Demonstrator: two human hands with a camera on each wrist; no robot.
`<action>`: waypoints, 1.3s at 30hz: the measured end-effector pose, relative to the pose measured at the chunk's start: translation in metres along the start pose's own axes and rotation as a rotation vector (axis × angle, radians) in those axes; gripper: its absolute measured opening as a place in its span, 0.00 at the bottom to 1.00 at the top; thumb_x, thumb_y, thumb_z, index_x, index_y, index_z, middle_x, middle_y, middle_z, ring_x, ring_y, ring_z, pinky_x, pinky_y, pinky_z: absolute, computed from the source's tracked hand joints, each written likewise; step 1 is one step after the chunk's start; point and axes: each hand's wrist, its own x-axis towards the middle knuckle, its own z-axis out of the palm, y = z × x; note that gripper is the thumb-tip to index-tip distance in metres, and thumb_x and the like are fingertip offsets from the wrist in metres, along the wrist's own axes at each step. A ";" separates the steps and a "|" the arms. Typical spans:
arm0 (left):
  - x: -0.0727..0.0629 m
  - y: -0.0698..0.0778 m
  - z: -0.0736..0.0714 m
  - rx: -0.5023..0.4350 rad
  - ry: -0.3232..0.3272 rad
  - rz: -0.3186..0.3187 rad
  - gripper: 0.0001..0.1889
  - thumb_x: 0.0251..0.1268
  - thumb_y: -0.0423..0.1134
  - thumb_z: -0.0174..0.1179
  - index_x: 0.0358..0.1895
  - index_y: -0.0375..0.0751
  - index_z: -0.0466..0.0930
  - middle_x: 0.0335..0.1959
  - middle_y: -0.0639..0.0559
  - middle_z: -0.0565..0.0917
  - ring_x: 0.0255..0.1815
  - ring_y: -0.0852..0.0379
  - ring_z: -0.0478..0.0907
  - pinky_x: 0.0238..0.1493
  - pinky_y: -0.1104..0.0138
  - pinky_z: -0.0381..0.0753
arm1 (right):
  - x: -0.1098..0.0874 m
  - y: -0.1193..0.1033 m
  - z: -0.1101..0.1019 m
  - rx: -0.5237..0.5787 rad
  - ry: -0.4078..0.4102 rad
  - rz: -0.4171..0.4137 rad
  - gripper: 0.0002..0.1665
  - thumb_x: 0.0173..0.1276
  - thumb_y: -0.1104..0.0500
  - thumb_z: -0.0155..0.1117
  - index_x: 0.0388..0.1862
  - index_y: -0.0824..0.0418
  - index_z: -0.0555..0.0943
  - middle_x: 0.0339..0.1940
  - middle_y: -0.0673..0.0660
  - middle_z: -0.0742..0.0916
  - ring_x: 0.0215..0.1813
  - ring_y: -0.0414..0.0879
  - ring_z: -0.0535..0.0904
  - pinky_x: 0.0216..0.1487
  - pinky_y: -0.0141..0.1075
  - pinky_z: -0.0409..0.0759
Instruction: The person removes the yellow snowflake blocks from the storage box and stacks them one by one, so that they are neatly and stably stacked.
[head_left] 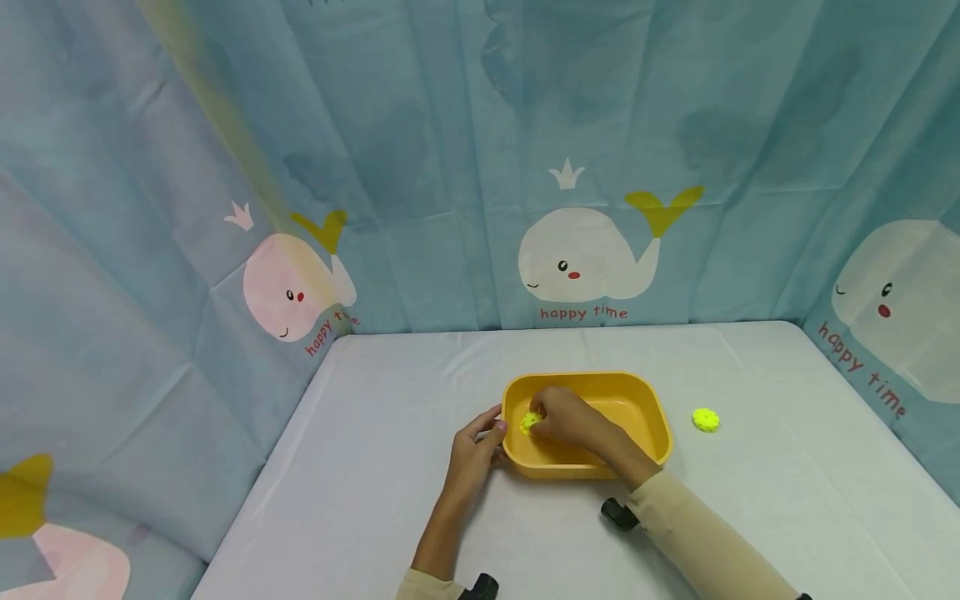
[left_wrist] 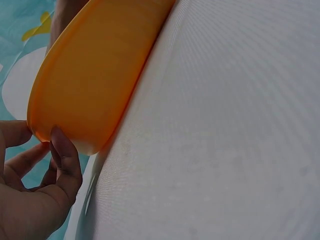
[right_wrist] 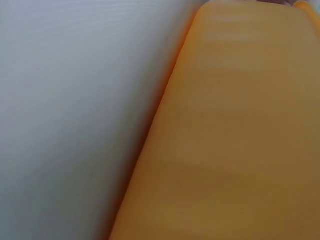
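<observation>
A yellow rectangular plastic tray (head_left: 600, 472) with rounded corners stands on the white table. My left hand (head_left: 471, 457) holds it at its left end, fingertips and thumb at the rim; the left wrist view shows the same hand (left_wrist: 42, 185) against the tray's outer wall (left_wrist: 90, 75). Reaching over the near rim, my right hand (head_left: 570, 417) pinches a bright yellow flower-shaped piece (head_left: 528, 423) inside the tray's left part. The right wrist view is filled by the tray's side wall (right_wrist: 225, 125), and the right hand's fingers are hidden there.
A second bright yellow scalloped piece (head_left: 706, 419) lies on the table to the right of the tray. The white tabletop (head_left: 360, 467) is bordered at the back and sides by a blue curtain (head_left: 420, 275) with printed whales.
</observation>
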 end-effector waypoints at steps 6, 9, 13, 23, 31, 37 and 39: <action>0.000 0.000 0.000 0.020 0.002 -0.005 0.23 0.83 0.43 0.57 0.75 0.44 0.77 0.58 0.42 0.79 0.42 0.56 0.83 0.42 0.70 0.84 | -0.005 0.003 -0.005 0.044 0.023 -0.003 0.16 0.63 0.61 0.79 0.48 0.68 0.88 0.33 0.53 0.84 0.35 0.46 0.77 0.42 0.37 0.80; 0.001 0.000 0.000 0.020 0.002 -0.007 0.23 0.83 0.42 0.57 0.75 0.44 0.77 0.58 0.41 0.79 0.42 0.55 0.83 0.42 0.70 0.84 | -0.008 0.004 -0.009 0.042 0.049 -0.030 0.18 0.62 0.61 0.79 0.48 0.68 0.88 0.34 0.54 0.85 0.36 0.46 0.76 0.42 0.38 0.80; 0.001 0.000 0.000 0.014 0.000 -0.004 0.23 0.83 0.42 0.57 0.75 0.44 0.77 0.58 0.41 0.79 0.42 0.54 0.83 0.42 0.70 0.84 | -0.016 0.005 -0.014 0.039 0.094 -0.078 0.18 0.62 0.60 0.79 0.48 0.69 0.88 0.36 0.55 0.86 0.38 0.46 0.77 0.45 0.40 0.81; -0.001 0.001 0.000 0.022 0.001 0.006 0.23 0.82 0.44 0.58 0.75 0.44 0.77 0.59 0.41 0.80 0.42 0.53 0.82 0.43 0.69 0.84 | -0.041 0.007 -0.032 0.066 0.149 -0.085 0.19 0.66 0.57 0.80 0.49 0.67 0.87 0.39 0.53 0.87 0.42 0.46 0.80 0.48 0.42 0.84; -0.001 0.002 0.001 0.022 0.008 0.016 0.23 0.82 0.45 0.59 0.74 0.46 0.78 0.58 0.41 0.81 0.42 0.54 0.83 0.43 0.68 0.85 | -0.063 0.017 -0.048 0.042 0.206 -0.133 0.19 0.68 0.53 0.78 0.50 0.64 0.87 0.41 0.52 0.87 0.43 0.45 0.80 0.47 0.41 0.83; -0.001 0.002 0.001 0.023 0.011 0.012 0.23 0.82 0.43 0.59 0.74 0.45 0.78 0.59 0.41 0.80 0.42 0.53 0.83 0.42 0.69 0.85 | -0.078 0.030 -0.061 0.015 0.257 -0.135 0.19 0.69 0.50 0.77 0.51 0.62 0.87 0.43 0.51 0.87 0.44 0.46 0.80 0.45 0.40 0.82; -0.002 0.002 0.001 0.024 0.010 0.015 0.23 0.82 0.43 0.58 0.74 0.43 0.77 0.59 0.40 0.80 0.42 0.52 0.84 0.42 0.69 0.85 | -0.083 0.035 -0.064 0.001 0.284 -0.146 0.19 0.69 0.50 0.77 0.50 0.61 0.87 0.45 0.51 0.88 0.44 0.46 0.81 0.44 0.39 0.82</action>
